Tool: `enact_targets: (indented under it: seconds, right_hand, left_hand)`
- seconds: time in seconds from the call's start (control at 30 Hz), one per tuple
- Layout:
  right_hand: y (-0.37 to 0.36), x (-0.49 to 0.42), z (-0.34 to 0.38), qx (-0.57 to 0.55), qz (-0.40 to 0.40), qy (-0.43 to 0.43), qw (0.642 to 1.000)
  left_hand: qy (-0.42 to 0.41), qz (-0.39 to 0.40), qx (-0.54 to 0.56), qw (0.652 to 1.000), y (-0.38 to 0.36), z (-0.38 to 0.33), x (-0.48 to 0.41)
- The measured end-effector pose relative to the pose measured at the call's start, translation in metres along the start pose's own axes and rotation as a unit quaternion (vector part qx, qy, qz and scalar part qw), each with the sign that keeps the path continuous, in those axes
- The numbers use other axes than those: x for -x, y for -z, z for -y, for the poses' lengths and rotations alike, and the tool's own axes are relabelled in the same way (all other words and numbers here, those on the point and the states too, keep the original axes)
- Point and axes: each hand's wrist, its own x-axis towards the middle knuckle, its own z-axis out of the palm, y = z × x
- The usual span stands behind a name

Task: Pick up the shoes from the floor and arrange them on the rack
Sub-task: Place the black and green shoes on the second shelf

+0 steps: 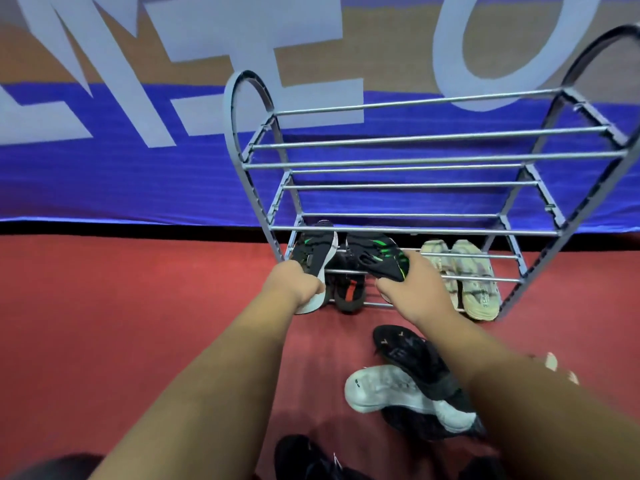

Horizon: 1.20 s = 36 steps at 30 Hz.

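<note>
**A:** Which step is in hand?

**B:** Placing, I judge. The left hand (294, 287) has its fingers curled round the heel end of a white-soled black shoe (317, 258), held on edge at the left end of the rack (415, 137), low down. Just to its right a red-striped shoe (346, 292) lies on the bottom bars. The right hand (412, 289) grips a green-marked black shoe (374, 254) by the heel, thumb beneath and fingers over, above those bars.

**A:** And next?

**B:** Likely turning both shoes flat, soles on the bars, left of the beige pair (462, 275), then letting go. A white shoe (381, 389) and a black shoe (408, 351) wait on the red floor (138, 289).

**A:** Anything readable?

**B:** The banner (104, 174) carries huge pale letters, cropped; only an O at the right reads. Dark print on the beige pair's heel is too small to be sure of.
</note>
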Motion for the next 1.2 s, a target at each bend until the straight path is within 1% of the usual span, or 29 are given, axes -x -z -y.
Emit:
enact_targets:
  seconds: [0.13, 0.3, 0.43, 0.53, 0.67, 0.73, 0.83, 0.93, 1.0, 1.07, 1.13, 1.2]
  right_hand:
    - [-0.034, -0.029, -0.016, 0.018, 0.001, 0.003, 1.0]
    - [-0.051, -0.057, -0.011, 0.013, -0.018, 0.007, 1.0]
    - [-0.066, -0.078, -0.014, 0.016, -0.033, -0.026, 0.999]
    - [-0.077, -0.089, -0.011, 0.004, -0.043, -0.054, 0.998]
    - [-0.093, -0.095, 0.0, -0.009, -0.064, -0.042, 0.997]
    - [-0.101, -0.097, 0.002, 0.016, -0.065, -0.036, 0.997]
    - [-0.111, -0.101, 0.0, 0.053, -0.03, -0.027, 0.998]
    - [-0.116, -0.102, -0.003, 0.087, 0.038, -0.025, 0.995]
    - [-0.113, -0.098, -0.007, 0.138, 0.093, 0.0, 0.986]
    - [-0.107, -0.096, -0.013, 0.183, 0.128, 0.038, 0.974]
    - [-0.103, -0.096, -0.016, 0.17, 0.135, 0.047, 0.975]
    - [-0.105, -0.096, -0.016, 0.146, 0.117, 0.05, 0.981]
  left_hand:
    - [-0.019, -0.051, 0.007, 0.998, -0.019, 0.001, -0.03]
    - [-0.034, -0.076, 0.012, 0.996, -0.035, -0.003, -0.065]
    - [-0.048, -0.103, 0.005, 0.994, -0.044, -0.003, -0.083]
    - [-0.043, -0.112, 0.013, 0.993, -0.042, -0.003, -0.095]
    - [-0.047, -0.111, -0.007, 0.993, -0.037, -0.001, -0.11]
    - [-0.051, -0.114, -0.009, 0.992, -0.04, -0.001, -0.114]
    - [-0.063, -0.118, -0.02, 0.991, -0.049, 0.0, -0.12]
    - [-0.061, -0.116, -0.021, 0.991, -0.055, 0.001, -0.124]
    - [-0.063, -0.115, 0.002, 0.991, -0.058, 0.004, -0.125]
    - [-0.068, -0.114, 0.019, 0.991, -0.059, 0.009, -0.127]
    - [-0.091, -0.103, 0.017, 0.99, -0.061, 0.016, -0.126]
    - [-0.121, -0.103, 0.009, 0.987, -0.063, 0.023, -0.124]
